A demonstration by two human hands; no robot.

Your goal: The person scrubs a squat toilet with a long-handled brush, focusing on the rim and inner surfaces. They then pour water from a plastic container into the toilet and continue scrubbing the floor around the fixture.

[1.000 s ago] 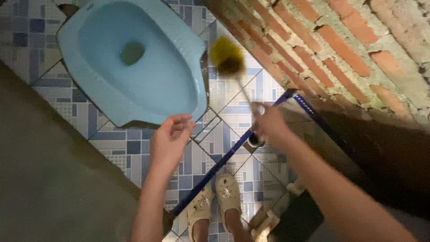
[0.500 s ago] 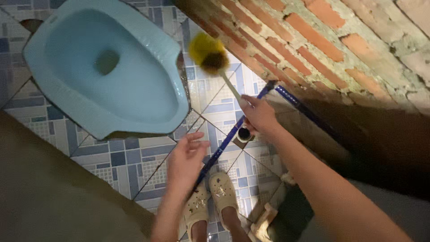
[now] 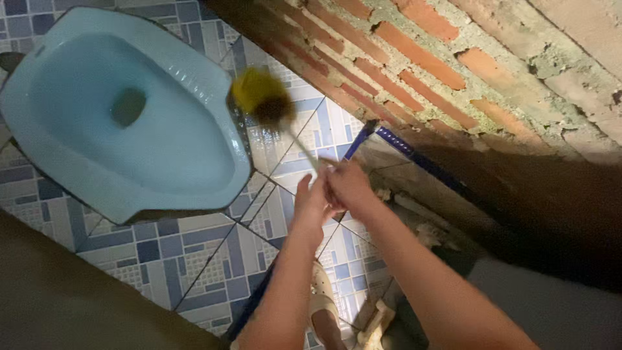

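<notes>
Honestly, I'd keep both my right hand (image 3: pixel 350 185) and left hand (image 3: pixel 310 202) clamped low on the thin-handled yellow-bristled toilet brush (image 3: pixel 262 97), its head angled up-left from my grip, beside the pale blue ceramic squat toilet (image 3: pixel 194 155).

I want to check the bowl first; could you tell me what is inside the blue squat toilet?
Inside the blue squat toilet only its smooth basin and a dark drain hole show. Nothing else lies there; down the hole is too dark to see.
</notes>
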